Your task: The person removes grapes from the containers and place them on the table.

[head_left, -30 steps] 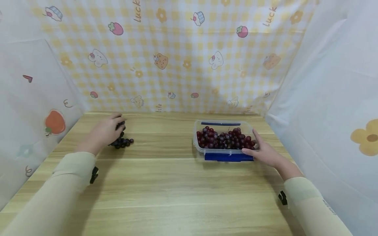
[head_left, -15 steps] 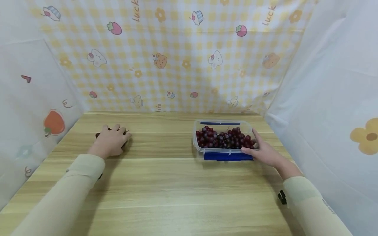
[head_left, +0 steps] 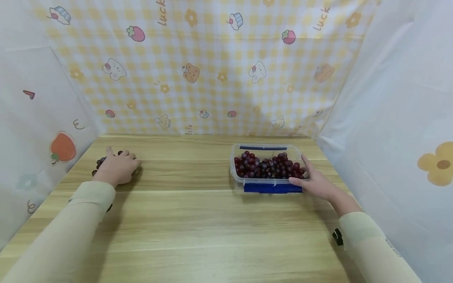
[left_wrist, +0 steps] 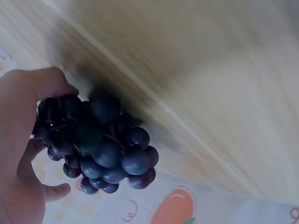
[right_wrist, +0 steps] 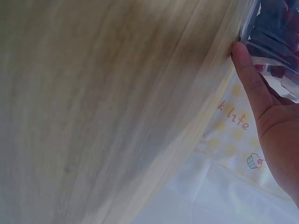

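Note:
At the table's far left, my left hand [head_left: 116, 167] holds a bunch of dark grapes [left_wrist: 105, 144]. In the left wrist view the thumb presses one side of the bunch, while other fingers show on the opposite side, partly hidden by the grapes. A clear plastic container [head_left: 236, 181] with blue clips stands right of the middle, its top uncovered. Red and dark grapes [head_left: 267, 167] fill much of it. My right hand [head_left: 315, 182] holds the container's right end, with its thumb on the front rim and a finger along the side toward the back.
The wooden table [head_left: 198, 224] meets a yellow checked cloth [head_left: 209, 98] at the back. White cloth walls [head_left: 393, 118] stand close on the left and right. A wide stretch of tabletop lies between the hands.
My left hand first shifts right over the grapes, then moves left; the grapes now show at its far-left side. My right hand and the container stay in place.

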### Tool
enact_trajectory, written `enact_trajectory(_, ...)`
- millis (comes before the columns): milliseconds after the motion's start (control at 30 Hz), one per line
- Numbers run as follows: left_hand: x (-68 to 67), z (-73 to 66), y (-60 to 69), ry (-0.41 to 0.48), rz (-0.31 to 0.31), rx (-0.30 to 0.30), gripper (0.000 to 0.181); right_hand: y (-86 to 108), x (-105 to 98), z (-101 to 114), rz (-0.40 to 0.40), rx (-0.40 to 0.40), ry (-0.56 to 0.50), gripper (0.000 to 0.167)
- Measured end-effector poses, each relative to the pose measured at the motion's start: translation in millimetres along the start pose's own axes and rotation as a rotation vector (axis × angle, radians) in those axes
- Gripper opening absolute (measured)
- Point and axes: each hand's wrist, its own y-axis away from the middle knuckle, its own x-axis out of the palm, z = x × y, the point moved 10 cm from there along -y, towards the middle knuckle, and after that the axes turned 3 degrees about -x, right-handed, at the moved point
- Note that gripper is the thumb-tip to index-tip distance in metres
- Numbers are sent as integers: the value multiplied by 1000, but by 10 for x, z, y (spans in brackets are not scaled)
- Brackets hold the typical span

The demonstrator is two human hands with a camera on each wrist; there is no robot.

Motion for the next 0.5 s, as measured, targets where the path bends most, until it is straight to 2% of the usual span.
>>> enact_trajectory(133, 91, 61, -3, 66, 3, -34, 38, -1, -12, 0, 1, 2, -3, 116)
enact_trajectory(300, 187, 25, -16, 129, 11, -32, 45, 7, -7, -4, 6, 6, -1, 115)
enact_trajectory(400, 164, 6, -21, 140, -4, -35, 40, 9, -4, 0, 6, 5, 1, 115)
enact_trajectory(500, 77, -5, -41, 148, -39, -35, 30, 9, -7, 6, 3, 4, 3, 115)
